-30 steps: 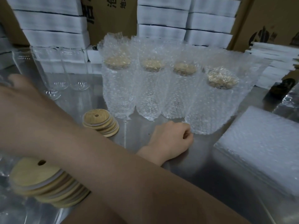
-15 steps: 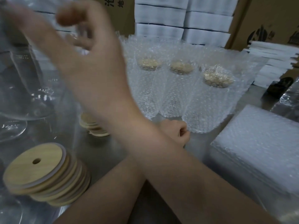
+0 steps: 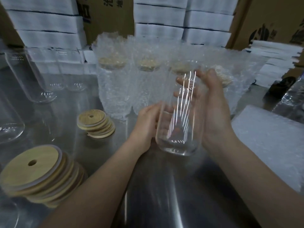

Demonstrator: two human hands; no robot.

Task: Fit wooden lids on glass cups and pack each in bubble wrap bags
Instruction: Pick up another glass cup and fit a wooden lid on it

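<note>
Glass cup (image 3: 178,119) clear, tilted, glare-streaked, mid-frame over bench (image 3: 164,195). Left hand (image 3: 148,124) gripping near base, right hand (image 3: 212,109) wrapped round upper side. Print on cardboard box (image 3: 105,17), top centre, cut off, unreadable. Bare bench lower centre; lid stacks (image 3: 32,171) lower left, bubble wrap bags (image 3: 269,142) at right edge.

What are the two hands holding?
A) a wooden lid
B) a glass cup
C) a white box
B: the left hand and right hand both wrap around a clear glass cup.
</note>
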